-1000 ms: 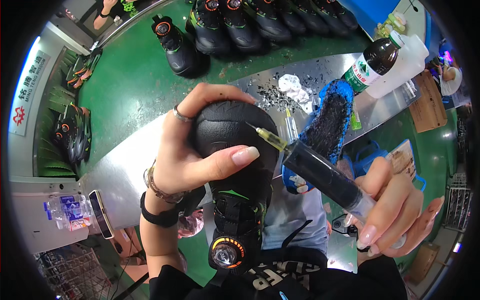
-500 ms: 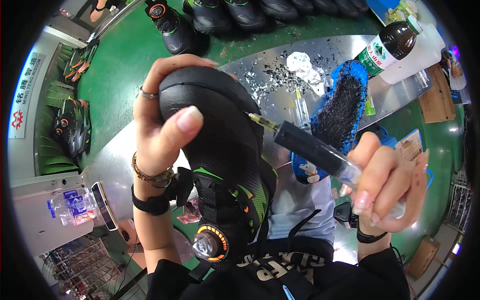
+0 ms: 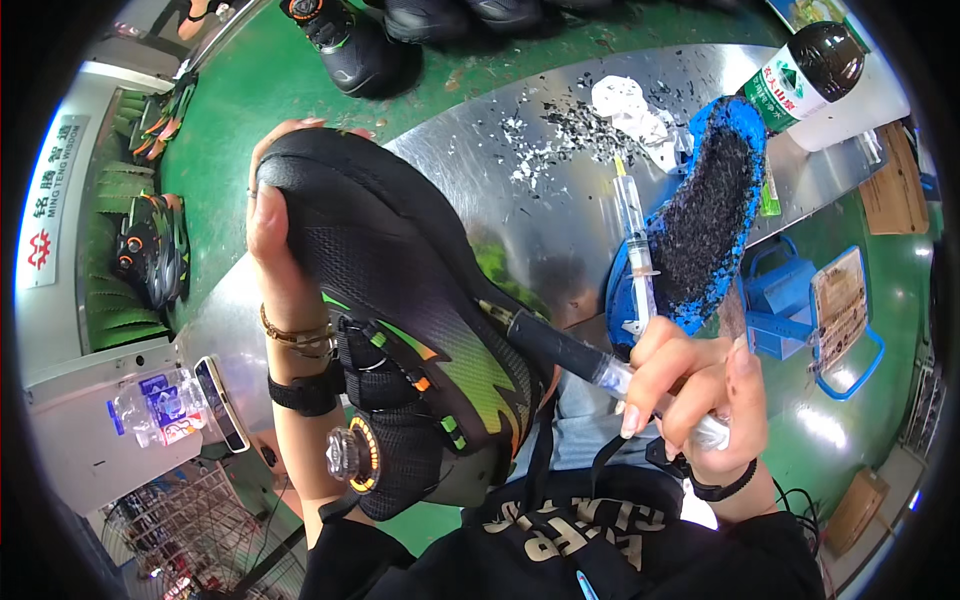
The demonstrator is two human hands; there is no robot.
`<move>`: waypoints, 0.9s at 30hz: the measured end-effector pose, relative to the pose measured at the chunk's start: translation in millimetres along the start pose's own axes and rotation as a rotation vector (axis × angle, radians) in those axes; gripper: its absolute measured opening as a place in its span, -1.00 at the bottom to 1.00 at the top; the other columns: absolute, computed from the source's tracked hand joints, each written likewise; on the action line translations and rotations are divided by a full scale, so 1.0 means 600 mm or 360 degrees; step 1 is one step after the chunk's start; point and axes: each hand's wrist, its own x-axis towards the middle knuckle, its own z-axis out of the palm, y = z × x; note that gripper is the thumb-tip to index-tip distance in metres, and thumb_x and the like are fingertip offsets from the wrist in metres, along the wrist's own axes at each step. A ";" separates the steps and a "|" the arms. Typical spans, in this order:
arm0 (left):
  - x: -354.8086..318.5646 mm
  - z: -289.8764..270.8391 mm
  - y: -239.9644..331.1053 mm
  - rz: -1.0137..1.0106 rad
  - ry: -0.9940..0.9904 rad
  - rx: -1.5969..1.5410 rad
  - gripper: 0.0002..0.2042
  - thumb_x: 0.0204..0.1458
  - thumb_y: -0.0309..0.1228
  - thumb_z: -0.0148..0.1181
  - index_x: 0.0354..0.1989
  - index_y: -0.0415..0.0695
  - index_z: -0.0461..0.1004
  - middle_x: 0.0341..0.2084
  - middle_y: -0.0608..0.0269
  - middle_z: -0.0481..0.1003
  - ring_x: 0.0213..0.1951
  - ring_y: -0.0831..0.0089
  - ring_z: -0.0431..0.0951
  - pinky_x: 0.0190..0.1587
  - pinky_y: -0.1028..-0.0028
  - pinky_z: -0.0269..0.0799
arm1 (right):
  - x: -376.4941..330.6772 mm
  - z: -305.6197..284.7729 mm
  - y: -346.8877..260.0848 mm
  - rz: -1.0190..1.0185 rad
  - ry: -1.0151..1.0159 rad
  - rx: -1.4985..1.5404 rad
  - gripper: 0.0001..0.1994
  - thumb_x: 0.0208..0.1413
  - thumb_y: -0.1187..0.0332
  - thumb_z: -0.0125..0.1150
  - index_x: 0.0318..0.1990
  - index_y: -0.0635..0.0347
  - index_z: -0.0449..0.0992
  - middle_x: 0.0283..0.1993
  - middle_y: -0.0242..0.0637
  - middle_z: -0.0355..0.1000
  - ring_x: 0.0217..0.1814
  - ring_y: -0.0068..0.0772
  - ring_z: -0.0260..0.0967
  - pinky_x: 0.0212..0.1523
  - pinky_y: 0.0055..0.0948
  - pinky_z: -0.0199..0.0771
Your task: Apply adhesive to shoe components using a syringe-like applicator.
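Black shoe (image 3: 400, 270) seems bendy, best held by its toe (image 3: 312, 160), where the left hand (image 3: 275, 230) grips; the right hand (image 3: 700, 390) holds a syringe (image 3: 555, 345).

Metal sheet (image 3: 470, 190): black and white scraps (image 3: 578, 132), crumpled white paper (image 3: 632, 108), clear syringe (image 3: 632, 212), blue pad (image 3: 710, 200), bottle (image 3: 808, 78).
Green tabletop (image 3: 225, 135): black shoes (image 3: 362, 58).

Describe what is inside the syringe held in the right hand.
The syringe shows black contents toward its needle end, with a paler, clear-looking stretch behind. The right hand covers much of the rear, hiding what lies there.
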 end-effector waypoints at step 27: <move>0.027 -0.215 -0.096 -0.0176 0.0510 0.0374 -0.62 0.18 -0.36 -0.08 0.11 -0.33 0.25 0.01 0.11 0.35 0.03 0.41 0.36 0.13 0.48 0.23 | -0.073 -0.022 -0.020 0.0339 -0.0047 -0.0158 -0.30 0.32 0.18 -0.70 -0.77 0.20 0.32 -0.44 -0.12 0.47 -0.42 -0.35 0.25 -0.27 -0.46 0.23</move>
